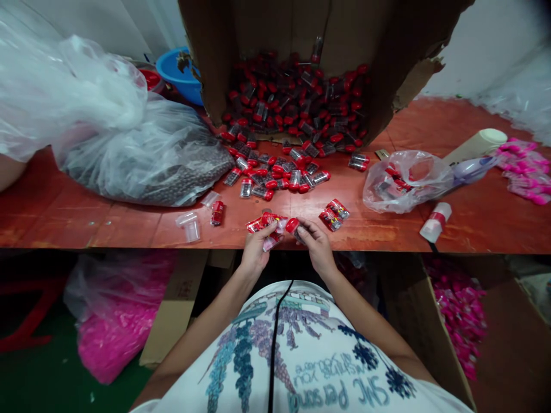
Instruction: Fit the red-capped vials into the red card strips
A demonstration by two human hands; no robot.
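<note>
At the table's front edge my left hand (258, 246) is closed on red printed wrappers (269, 219) with clear plastic edges. Beside it my right hand (316, 244) pinches a small clear bottle with a red cap (291, 225), the cap facing the wrappers. Whether cap and wrappers touch I cannot tell. More red printed wrappers (334, 214) lie just right of my hands. On the left are a wrapped red bottle (217, 213) and clear plastic pieces (189, 226). Behind my hands spreads a pile of red-capped bottles (275, 172).
A torn cardboard box (383, 69) on its side spills red-capped bottles. A clear bag of dark beads (146, 160) stands left, with a blue basin (181, 74) behind. To the right are a plastic bag (408, 180), a small roll (436, 222) and pink pieces (525, 169).
</note>
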